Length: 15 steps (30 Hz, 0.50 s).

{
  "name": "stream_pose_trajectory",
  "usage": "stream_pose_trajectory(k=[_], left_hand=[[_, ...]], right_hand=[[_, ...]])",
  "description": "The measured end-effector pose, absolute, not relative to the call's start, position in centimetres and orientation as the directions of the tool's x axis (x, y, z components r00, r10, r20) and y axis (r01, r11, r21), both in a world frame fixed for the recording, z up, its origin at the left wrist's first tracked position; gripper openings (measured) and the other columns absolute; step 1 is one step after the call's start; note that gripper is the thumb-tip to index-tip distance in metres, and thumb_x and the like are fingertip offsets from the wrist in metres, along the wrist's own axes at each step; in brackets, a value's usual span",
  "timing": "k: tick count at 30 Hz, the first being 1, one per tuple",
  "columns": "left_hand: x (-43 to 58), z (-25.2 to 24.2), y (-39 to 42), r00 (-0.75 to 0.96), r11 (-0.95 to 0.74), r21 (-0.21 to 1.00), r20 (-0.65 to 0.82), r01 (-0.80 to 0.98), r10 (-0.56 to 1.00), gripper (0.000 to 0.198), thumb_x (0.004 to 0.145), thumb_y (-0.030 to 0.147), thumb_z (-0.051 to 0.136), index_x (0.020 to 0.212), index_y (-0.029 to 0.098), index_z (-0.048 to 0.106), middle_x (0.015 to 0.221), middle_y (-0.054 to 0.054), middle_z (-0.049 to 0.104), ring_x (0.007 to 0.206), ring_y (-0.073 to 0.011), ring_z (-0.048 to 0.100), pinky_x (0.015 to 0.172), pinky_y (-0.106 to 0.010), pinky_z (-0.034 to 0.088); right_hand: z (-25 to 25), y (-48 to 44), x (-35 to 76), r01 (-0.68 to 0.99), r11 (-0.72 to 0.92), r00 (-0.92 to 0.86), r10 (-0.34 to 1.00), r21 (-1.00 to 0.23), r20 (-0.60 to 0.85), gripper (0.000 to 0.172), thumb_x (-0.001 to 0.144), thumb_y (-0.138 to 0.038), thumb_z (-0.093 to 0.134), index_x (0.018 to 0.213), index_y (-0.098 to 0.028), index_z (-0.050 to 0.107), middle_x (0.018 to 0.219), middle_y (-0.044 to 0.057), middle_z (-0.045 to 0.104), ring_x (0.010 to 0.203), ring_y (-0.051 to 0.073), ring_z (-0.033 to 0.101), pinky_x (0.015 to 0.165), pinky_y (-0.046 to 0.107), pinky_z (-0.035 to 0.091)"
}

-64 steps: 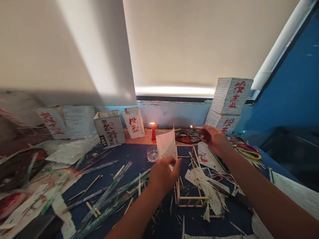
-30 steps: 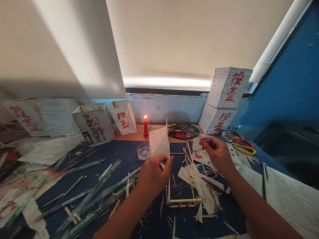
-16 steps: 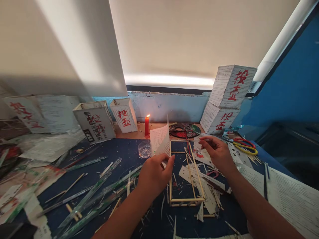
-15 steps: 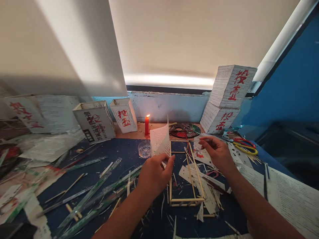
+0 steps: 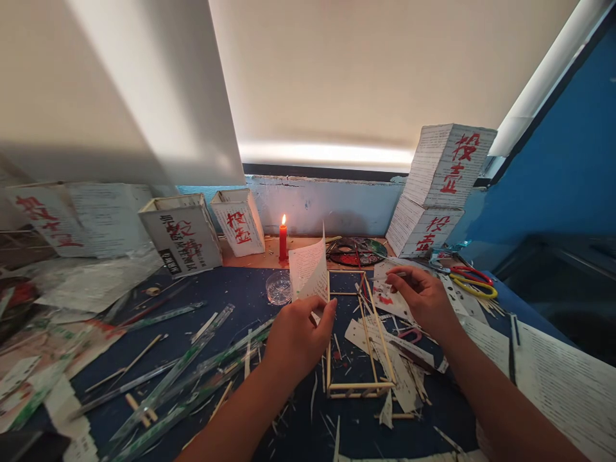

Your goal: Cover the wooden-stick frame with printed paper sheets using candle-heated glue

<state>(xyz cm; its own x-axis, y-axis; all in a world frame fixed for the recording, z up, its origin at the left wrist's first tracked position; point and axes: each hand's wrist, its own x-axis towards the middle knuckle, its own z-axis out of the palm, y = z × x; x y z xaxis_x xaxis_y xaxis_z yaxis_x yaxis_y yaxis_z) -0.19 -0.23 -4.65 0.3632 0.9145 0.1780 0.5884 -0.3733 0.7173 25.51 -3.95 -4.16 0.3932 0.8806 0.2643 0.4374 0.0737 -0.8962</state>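
Note:
A frame of thin wooden sticks [image 5: 363, 386] lies on the blue table in front of me. Along its left side stands a curled sheet of printed paper [image 5: 308, 266]. My left hand [image 5: 301, 337] is closed at the lower edge of this sheet, thumb and fingers at the frame's left rail; the fingers partly hide the grip. Above the frame's right side, my right hand [image 5: 426, 298] is closed in a pinch on a thin, stick-like thing [image 5: 380, 277], its tip pointing left. I cannot make out its kind.
A lit red candle [image 5: 283, 242] burns behind a clear round dish [image 5: 279, 287]. Paper-covered boxes [image 5: 238, 223] with red characters stand at the back left, more [image 5: 426, 224] stacked at the right. Scissors [image 5: 474, 282], a paint-stained palette [image 5: 356, 251], plastic strips [image 5: 192, 359] and paper scraps lie around.
The thin thing in my right hand has tilted slightly, and that hand has shifted a little. The candle flame now stands upright instead of leaning right. My left hand stays at the sheet.

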Motion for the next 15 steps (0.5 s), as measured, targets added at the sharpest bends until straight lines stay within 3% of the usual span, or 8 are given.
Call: stream_pose_trajectory(k=[15], left_hand=[[-0.15, -4.54, -0.29, 0.369, -0.375, 0.722, 0.177, 0.581, 0.913, 0.042, 0.096, 0.052, 0.049, 0.073, 0.022, 0.067, 0.057, 0.002, 0.061, 0.056, -0.0158, 0.058, 0.058, -0.028, 0.034]], right_hand=[[-3.45, -4.54, 25.34, 0.439, 0.07, 0.352, 0.904, -0.896, 0.244, 0.027, 0.087, -0.048, 0.07, 0.092, -0.022, 0.073, 0.072, 0.002, 0.07, 0.07, 0.018, 0.063, 0.064, 0.027, 0.051]])
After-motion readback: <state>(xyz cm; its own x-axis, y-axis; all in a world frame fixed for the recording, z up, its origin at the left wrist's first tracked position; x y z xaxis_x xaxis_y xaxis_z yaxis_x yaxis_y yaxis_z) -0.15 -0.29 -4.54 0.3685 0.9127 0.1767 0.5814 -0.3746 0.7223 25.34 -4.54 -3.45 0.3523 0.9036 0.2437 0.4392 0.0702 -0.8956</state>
